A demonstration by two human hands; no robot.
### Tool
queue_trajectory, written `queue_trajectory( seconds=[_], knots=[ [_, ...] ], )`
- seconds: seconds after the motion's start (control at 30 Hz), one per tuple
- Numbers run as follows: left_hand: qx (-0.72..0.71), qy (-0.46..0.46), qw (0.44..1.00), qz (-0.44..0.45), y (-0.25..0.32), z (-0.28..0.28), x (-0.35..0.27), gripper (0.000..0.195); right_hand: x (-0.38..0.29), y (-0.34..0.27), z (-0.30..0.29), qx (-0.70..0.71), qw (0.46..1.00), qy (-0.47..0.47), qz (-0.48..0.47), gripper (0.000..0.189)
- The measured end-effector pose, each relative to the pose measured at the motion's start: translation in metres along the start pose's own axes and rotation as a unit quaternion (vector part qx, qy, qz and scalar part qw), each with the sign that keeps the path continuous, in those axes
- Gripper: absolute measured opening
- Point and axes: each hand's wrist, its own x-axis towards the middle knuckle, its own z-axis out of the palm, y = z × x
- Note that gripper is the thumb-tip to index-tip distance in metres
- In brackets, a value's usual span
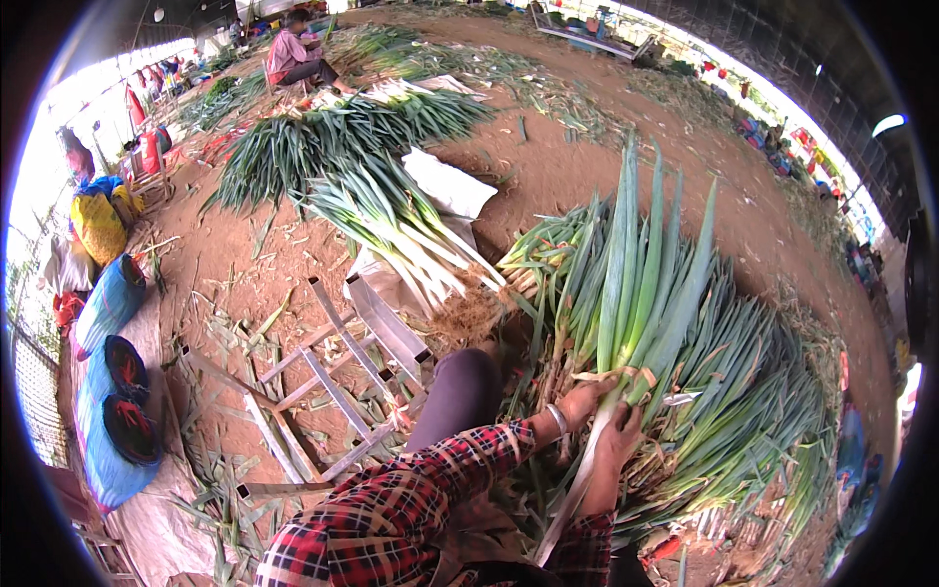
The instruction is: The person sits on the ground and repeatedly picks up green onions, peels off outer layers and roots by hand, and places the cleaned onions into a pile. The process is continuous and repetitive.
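A long green onion (579, 484) slants across in front of me, its white shank low and its broad leaves fanning upward. My left hand (583, 402), with a metal bracelet at the wrist, closes on it where the leaves begin. Just below, my right hand (618, 439) has its fingers wrapped around the upper shank. A loose, dry-looking outer leaf (640, 380) curls beside the fingers. Behind and to the right spreads a large heap of green onions (741, 367). Another pile of green onions (411, 249), with white shanks and brown roots (466, 312), lies ahead to the left.
Left of my knee (466, 389) is a metal frame (323, 396) on dirt strewn with leaf scraps. Blue net sacks (110, 440) and a yellow sack (99, 227) line the left side. Farther off, a seated person (293, 55) is beside more onions (293, 147). White sheeting (447, 183) lies ahead.
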Motion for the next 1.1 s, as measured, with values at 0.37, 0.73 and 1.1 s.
queue_trajectory(
  seconds=[0.37, 0.73, 1.1],
  knots=[
    [0.002, 0.045, 0.999, 0.026, 0.066, 0.029, 0.03, 0.031, -0.049, 0.019, -0.037, 0.322, 0.925, -0.056, 0.193, 0.065],
    [0.038, 0.141, 0.989, 0.031, 0.147, -0.026, 0.115, 0.029, -0.27, 0.034, -0.229, 0.155, 0.893, -0.149, 0.394, 0.028],
    [0.115, 0.168, 0.979, 0.034, 0.147, -0.043, 0.127, 0.023, -0.137, 0.003, -0.118, -0.003, 0.98, -0.197, 0.034, 0.05]
  ],
)
